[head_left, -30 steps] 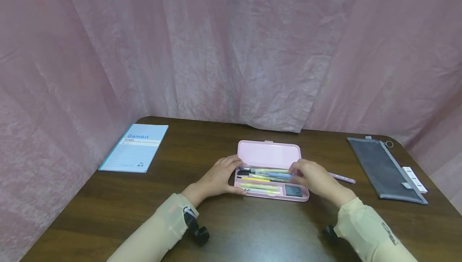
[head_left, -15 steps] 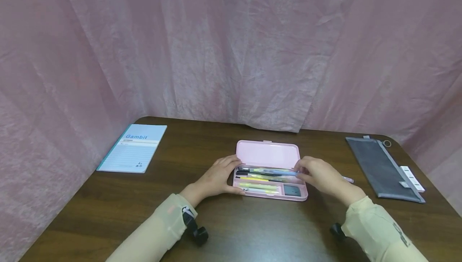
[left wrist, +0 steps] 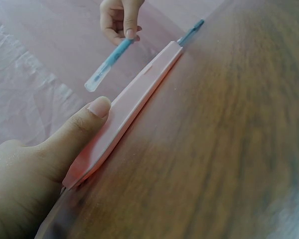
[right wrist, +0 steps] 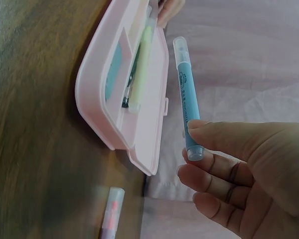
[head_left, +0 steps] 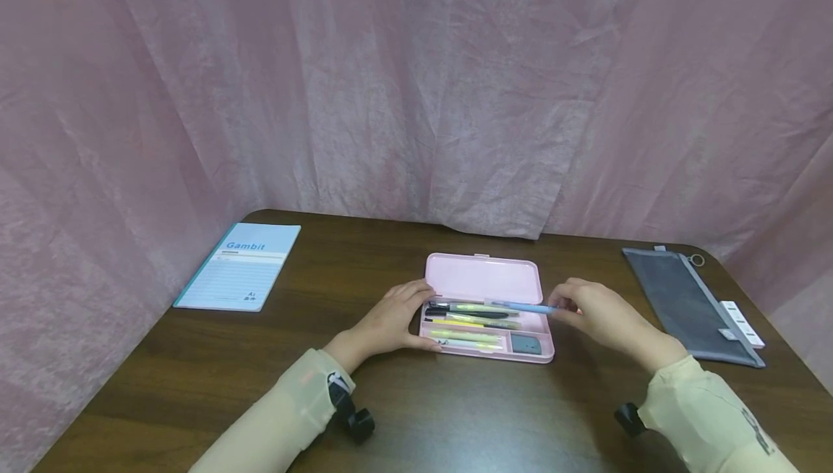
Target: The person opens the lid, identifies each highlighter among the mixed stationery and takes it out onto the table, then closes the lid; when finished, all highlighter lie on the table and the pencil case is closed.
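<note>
Pinches a blue highlighter (right wrist: 189, 97) in the right grip (head_left: 605, 314), nearly closed, with the thumb on the barrel close to its butt end and the index finger bent in behind. Holds it by that end only, with most of the barrel and the whole clear cap reaching out beyond the thumb. Points the cap to the person's left, over the rear compartment of a pink pencil case (head_left: 483, 276) in the head view (in the right wrist view, visibly apart from the case wall).

Holds the left end of the case in the left grip (head_left: 390, 317), spread wide, with the thumb against the near wall and the fingers over towards the hinge side. Rests the case on the brown desk (head_left: 390, 401), with the lid laid back. Has dark pens (head_left: 445, 312) in the rear compartment, pale yellow-green highlighters (head_left: 465, 336) in the front one, and a dark rectangular block (head_left: 526, 344) in the small compartment at front right.

Shows a clear-capped marker (right wrist: 109, 214) on the desk near the right end of the case, cut off by the edge of the right wrist view. Includes, farther off, a light blue notebook (head_left: 237, 267) at left, and at right a grey zip pouch (head_left: 690, 307) beside a white box (head_left: 743, 323).
</note>
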The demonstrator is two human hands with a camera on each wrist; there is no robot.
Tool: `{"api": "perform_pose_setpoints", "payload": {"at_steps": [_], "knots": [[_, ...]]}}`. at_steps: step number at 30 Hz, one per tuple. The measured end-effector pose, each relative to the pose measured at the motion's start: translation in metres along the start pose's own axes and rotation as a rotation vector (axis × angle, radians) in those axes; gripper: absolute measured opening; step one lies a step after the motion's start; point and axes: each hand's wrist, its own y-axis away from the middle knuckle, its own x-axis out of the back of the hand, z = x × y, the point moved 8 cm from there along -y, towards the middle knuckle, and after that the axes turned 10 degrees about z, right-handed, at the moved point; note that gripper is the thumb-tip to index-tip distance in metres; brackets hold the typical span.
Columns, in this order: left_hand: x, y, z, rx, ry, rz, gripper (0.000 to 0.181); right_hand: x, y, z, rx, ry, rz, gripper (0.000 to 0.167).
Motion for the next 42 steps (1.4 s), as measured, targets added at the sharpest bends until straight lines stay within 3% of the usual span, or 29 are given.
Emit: {"api": "perform_pose_setpoints", "payload": {"at_steps": [18,25,34,42], "knots": [[-0.002,0.001,-0.002,0.010,-0.001,-0.012,0.096,0.019,0.022,0.033,-0.034,0.002,0.081,0.008],[-0.002,0.001,-0.002,0.026,0.009,-0.015,0.096,0.019,0.033,0.047,-0.060,0.025,0.093,0.008],[-0.001,0.000,0.000,0.027,0.009,-0.022,0.095,0.017,0.051,0.067,-0.019,0.081,0.188,0.011],[0.000,0.001,0.000,0.018,-0.001,-0.008,0.095,0.012,0.061,0.083,-0.018,0.116,0.218,0.013]]}}
